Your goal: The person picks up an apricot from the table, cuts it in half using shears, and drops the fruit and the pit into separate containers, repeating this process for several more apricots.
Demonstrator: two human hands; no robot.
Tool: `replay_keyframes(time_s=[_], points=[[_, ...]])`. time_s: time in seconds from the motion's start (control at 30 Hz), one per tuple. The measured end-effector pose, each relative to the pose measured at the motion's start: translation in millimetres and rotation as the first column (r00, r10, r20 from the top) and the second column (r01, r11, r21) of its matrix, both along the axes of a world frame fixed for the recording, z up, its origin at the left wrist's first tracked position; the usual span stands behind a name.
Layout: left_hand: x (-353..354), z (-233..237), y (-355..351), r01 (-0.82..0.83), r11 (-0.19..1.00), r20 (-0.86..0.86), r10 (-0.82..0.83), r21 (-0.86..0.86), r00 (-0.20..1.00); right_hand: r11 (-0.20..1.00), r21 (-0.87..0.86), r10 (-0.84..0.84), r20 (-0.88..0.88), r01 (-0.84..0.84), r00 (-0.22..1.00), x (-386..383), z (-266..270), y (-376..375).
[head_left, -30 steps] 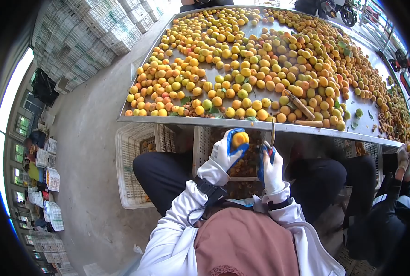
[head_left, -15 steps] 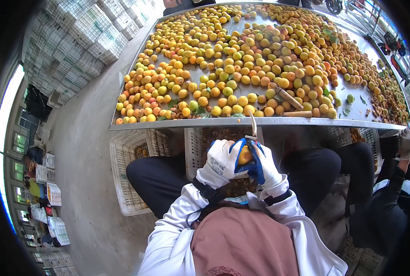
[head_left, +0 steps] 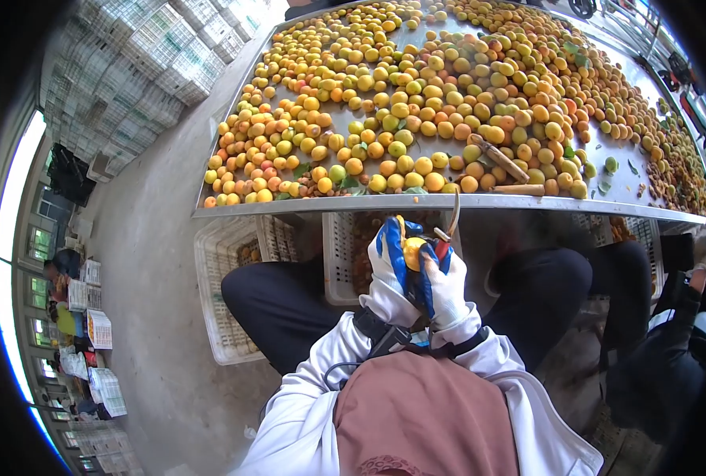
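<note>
In white gloves with blue palms, both hands meet over my lap, just below the front edge of the table. My left hand (head_left: 392, 263) is closed around a yellow-orange apricot (head_left: 412, 253), its fingers along the far side. Close against it, my right hand (head_left: 446, 287) grips a small knife with a curved blade (head_left: 455, 210) that points up toward the table edge. The right thumb lies at the fruit's side. The knife's handle is mostly hidden in the glove.
A metal table (head_left: 464, 203) bears many apricots, leaves and two wooden-handled tools (head_left: 499, 163). White plastic crates (head_left: 216, 297) with fruit pieces stand beneath it. Another person's sleeve and gloved hand (head_left: 702, 252) are at the right. Stacked crates (head_left: 131, 71) rise at the far left.
The knife has shifted right, and its blade leans more to the right. Both hands have turned with the apricot, which shows more between the gloves. The view has shifted slightly.
</note>
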State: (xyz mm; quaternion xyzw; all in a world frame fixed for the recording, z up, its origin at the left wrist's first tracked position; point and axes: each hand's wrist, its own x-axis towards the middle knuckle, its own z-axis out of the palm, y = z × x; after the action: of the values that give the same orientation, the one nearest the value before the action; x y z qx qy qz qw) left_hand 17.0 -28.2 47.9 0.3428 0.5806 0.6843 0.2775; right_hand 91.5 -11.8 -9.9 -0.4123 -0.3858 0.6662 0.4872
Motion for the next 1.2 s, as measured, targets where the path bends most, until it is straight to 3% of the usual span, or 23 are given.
replay_keyframes(time_s=[0.03, 0.07, 0.1, 0.13, 0.2, 0.23, 0.3, 0.33, 0.43, 0.47, 0.5, 0.53, 0.6, 0.63, 0.67, 0.73, 0.8, 0.87, 0.9, 0.97, 1.1, 1.2], points=[[-10.0, -9.8, 3.8, -0.006, 1.0, -0.001, 0.006, 0.0, 1.0, 1.0, 0.0, 0.006, -0.001, -0.006, 1.0, -1.4, 0.1, 0.3], [-27.4, -30.0, 9.4, 0.19, 0.982, 0.49, -0.173, 0.017, 0.854, 0.997, 0.033, -0.064, -0.029, 0.065, 0.998, -3.5, 0.3, 0.5], [-38.8, -38.6, 14.6, 0.344, 0.93, 0.843, -0.286, 0.129, 0.457, 0.989, 0.064, -0.132, -0.059, 0.136, 0.989, -5.6, 0.2, 0.9], [-41.7, -48.8, 18.7, 0.338, 0.932, 0.842, -0.282, 0.127, 0.459, 0.981, 0.128, -0.146, -0.008, 0.146, 0.989, -3.0, -1.9, 3.5], [-40.6, -57.9, 25.1, 0.419, 0.873, 0.865, -0.395, 0.249, 0.31, 0.962, 0.224, -0.177, 0.084, 0.155, 0.981, -0.5, 9.9, 3.7], [-43.6, -66.8, 24.2, 0.43, 0.83, 0.87, -0.462, 0.356, 0.171, 0.953, 0.293, -0.131, 0.174, 0.075, 0.976, -0.3, 8.7, 4.5], [-50.7, -82.7, 18.1, 0.423, 0.845, 0.912, -0.399, 0.325, 0.096, 0.889, 0.439, -0.084, 0.437, -0.131, 0.895, 3.1, 16.1, 7.5], [-53.6, -89.5, 15.7, 0.421, 0.859, 0.943, -0.332, 0.293, 0.022, 0.806, 0.569, -0.187, 0.502, -0.16, 0.844, 0.3, 11.4, 10.8], [-59.0, -85.1, 9.6, 0.423, 0.875, 0.95, -0.3, 0.235, 0.093, 0.776, 0.603, -0.212, 0.528, -0.188, 0.822, 1.2, 10.2, 12.6], [-59.9, -79.3, 7.3, 0.456, 0.862, 0.944, -0.307, 0.222, 0.122, 0.816, 0.546, -0.148, 0.515, -0.189, 0.844, 4.0, 12.3, 14.0], [-57.8, -71.8, 8.7, 0.444, 0.887, 0.966, -0.213, 0.128, 0.147, 0.854, 0.484, -0.086, 0.496, -0.193, 0.864, 5.9, 14.9, 13.7], [-58.8, -76.7, 11.2, 0.441, 0.889, 0.966, -0.211, 0.127, 0.148, 0.936, 0.333, -0.022, 0.388, -0.118, 0.921, 7.0, 17.2, 10.9], [-61.3, -89.9, 16.3, 0.389, 0.907, 0.978, -0.198, 0.159, 0.062, 0.978, 0.208, -0.036, 0.178, -0.002, 0.983, 11.1, 24.4, 11.9], [-61.5, -83.1, 14.8, 0.395, 0.917, 0.984, -0.116, 0.054, 0.136, 0.988, 0.15, -0.042, 0.057, 0.033, 0.997, 13.7, 11.0, 17.3], [-63.2, -85.5, 12.5, 0.394, 0.917, 0.984, -0.115, 0.053, 0.135, 0.989, 0.141, -0.038, 0.011, 0.036, 0.999, 20.4, 0.6, 23.7], [-64.7, -90.5, 7.4, 0.53, 0.847, 0.912, -0.258, 0.054, 0.319, 1.0, -0.007, -0.028, -0.112, 0.027, 0.993, 26.3, 32.4, 27.5], [-61.0, -86.6, 5.1, 0.568, 0.82, 0.888, -0.309, 0.068, 0.34, 0.992, -0.12, -0.077, -0.325, 0.04, 0.943, 26.7, 40.2, 30.3], [-55.7, -78.9, 3.6, 0.61, 0.789, 0.863, -0.36, 0.078, 0.355, 0.994, -0.106, -0.066, -0.485, 0.016, 0.872, 30.2, 31.6, 33.1], [-53.0, -76.1, 2.9, 0.654, 0.755, 0.807, -0.422, 0.06, 0.414, 0.994, -0.111, -0.072, -0.483, 0.021, 0.872, 30.2, 33.0, 34.2], [-43.3, -73.9, -0.1, 0.676, 0.737, 0.712, -0.482, 0.015, 0.511, 0.985, -0.074, -0.172, -0.566, 0.158, 0.806, 27.3, 39.1, 35.8], [-26.2, -73.2, -6.7, 0.68, 0.731, 0.737, -0.492, 0.061, 0.463, 0.966, 0.003, -0.187, -0.684, 0.259, 0.705, 28.9, 47.1, 41.5], [-17.6, -71.0, -12.2, 0.678, 0.725, 0.789, -0.483, 0.118, 0.379, 0.945, 0.025, -0.235, -0.641, 0.326, 0.73, 27.5, 51.2, 41.9]])
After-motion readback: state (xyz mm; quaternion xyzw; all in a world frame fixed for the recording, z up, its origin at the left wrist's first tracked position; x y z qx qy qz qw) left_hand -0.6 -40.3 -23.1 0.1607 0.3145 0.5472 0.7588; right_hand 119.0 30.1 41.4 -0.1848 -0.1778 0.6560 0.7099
